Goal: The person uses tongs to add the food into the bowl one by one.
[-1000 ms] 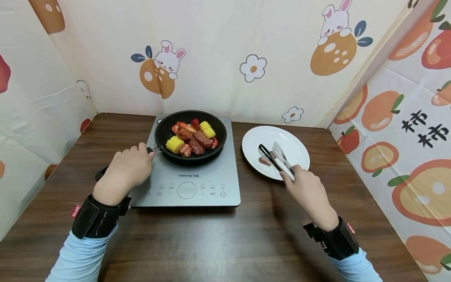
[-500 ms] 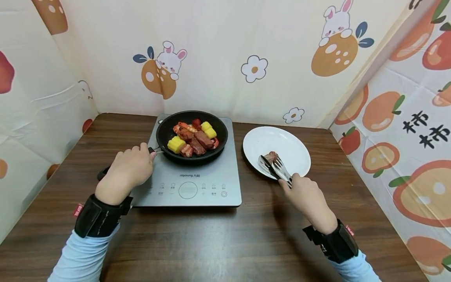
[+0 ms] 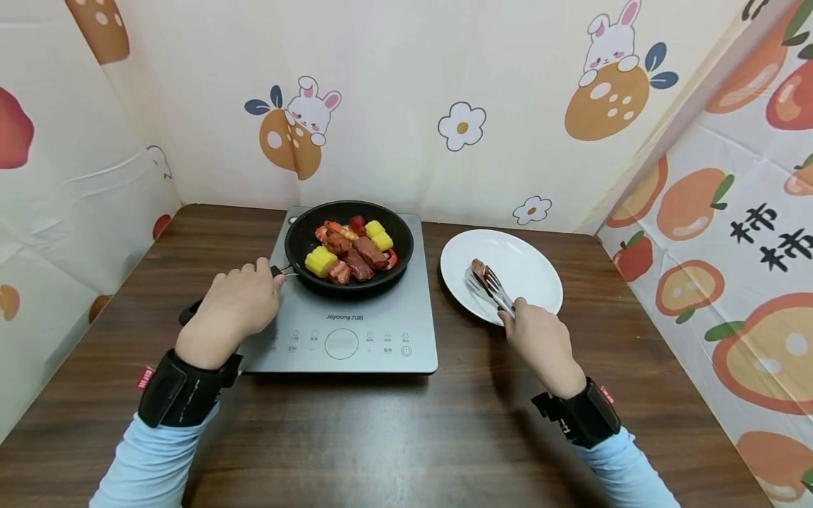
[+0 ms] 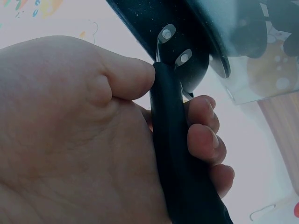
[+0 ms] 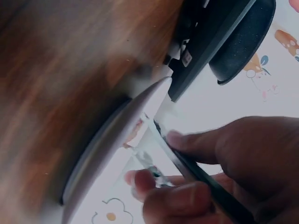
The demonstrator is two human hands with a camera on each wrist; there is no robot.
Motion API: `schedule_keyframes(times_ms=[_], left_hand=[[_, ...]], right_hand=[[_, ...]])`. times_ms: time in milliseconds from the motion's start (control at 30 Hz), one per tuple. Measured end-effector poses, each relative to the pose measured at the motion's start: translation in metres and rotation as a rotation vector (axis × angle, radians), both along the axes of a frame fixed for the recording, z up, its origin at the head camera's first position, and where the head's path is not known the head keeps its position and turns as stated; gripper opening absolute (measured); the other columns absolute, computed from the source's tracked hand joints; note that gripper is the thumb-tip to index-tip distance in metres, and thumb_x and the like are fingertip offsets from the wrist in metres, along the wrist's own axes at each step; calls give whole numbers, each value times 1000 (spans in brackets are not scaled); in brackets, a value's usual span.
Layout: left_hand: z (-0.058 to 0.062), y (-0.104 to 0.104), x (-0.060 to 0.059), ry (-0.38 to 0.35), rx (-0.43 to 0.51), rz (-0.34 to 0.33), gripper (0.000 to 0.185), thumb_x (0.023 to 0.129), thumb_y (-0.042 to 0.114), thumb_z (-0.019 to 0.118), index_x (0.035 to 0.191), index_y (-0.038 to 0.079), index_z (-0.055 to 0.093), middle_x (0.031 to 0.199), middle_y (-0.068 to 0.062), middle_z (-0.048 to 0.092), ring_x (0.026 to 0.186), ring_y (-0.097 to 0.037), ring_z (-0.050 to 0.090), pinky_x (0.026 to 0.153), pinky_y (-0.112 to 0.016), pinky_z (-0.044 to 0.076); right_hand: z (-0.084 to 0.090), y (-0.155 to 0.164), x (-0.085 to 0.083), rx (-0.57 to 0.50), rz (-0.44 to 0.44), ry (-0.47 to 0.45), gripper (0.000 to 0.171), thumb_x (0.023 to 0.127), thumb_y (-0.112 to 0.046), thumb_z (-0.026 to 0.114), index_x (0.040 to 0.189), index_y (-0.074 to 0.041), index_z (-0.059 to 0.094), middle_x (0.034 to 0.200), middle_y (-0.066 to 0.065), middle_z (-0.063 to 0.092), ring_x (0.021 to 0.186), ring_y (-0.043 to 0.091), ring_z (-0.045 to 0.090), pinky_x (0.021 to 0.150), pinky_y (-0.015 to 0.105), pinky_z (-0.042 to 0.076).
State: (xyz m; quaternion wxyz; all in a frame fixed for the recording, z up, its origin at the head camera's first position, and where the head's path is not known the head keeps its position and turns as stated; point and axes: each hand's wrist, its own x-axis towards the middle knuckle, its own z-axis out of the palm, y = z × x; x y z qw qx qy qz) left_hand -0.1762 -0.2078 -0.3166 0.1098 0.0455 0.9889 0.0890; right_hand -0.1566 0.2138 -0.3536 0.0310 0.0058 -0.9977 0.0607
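The left hand (image 3: 233, 309) sits left of centre in the head view, its fingers and thumb curled round the black pan handle (image 4: 175, 154); the left wrist view shows the thumb pressed on one side of the handle and the fingertips (image 4: 205, 109) wrapped over the other, close to the two rivets. The right hand (image 3: 538, 341), lower right of centre, grips a pair of metal tongs (image 3: 490, 291), fingers closed round the arms. The tongs point up and left over the near left part of the white plate (image 3: 530, 264), and their tips pinch a small reddish-brown piece of meat (image 3: 478, 267) held just above the plate's surface. In the right wrist view the picture is blurred, but the thumb and fingers can be seen wrapped on the tongs beside the plate's rim.

The black pan (image 3: 348, 244) stands on the far half of a grey induction cooker (image 3: 346, 331) in the middle of the frame. In it lie yellow corn pieces (image 3: 320, 261), brown meat chunks (image 3: 365, 254) and shrimp (image 3: 330, 229). The plate lies just right of the cooker, apart from it. All of this rests on a dark wooden table (image 3: 394, 430). Both wrists wear black straps over light blue sleeves. Cloth printed with rabbits, oranges and flowers stands behind and on both sides.
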Motion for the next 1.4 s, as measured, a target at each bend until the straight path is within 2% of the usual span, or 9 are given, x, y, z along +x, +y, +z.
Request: schedule_keyframes(times_ms=[200,433,733,967,1200,1400], left_hand=[[1,-1,0,-8,-8,6,43,112,27,33,115,-14,43,97,-27,55,88,-40,55,82,-54,43],[1,0,1,-6,-4,0,42,112,27,33,112,-13,43,94,-25,53,85,-38,53,79,-52,42],[0,0,0,-2,-6,1,42,112,28,33,112,-13,43,93,-25,54,85,-38,53,79,-52,42],[0,0,0,0,-2,-6,43,112,27,31,113,-14,43,99,-29,55,91,-42,57,81,-54,42],[-2,0,0,4,-3,-8,44,112,27,32,116,-15,43,100,-29,56,94,-44,58,84,-56,43],[-2,0,0,3,0,0,43,112,27,32,114,-14,44,99,-28,56,91,-42,57,83,-55,42]], right_hand=[[0,7,0,-30,6,69,26,103,-21,59,85,-2,55,65,18,59,56,38,59,46,48,42],[-2,10,2,-38,16,66,23,103,-19,59,86,-3,54,64,15,56,53,32,54,45,44,39],[-2,13,2,-41,10,74,23,103,-19,58,87,-4,55,64,16,57,53,34,56,45,45,39],[0,13,4,-33,30,105,27,104,-21,58,83,-6,50,61,13,53,50,30,51,44,43,36],[9,8,6,-27,49,138,25,106,-22,56,87,-6,53,58,10,48,47,26,45,43,37,32],[24,-6,4,-32,75,202,23,105,-24,56,89,-7,54,59,9,49,48,26,46,43,37,32]])
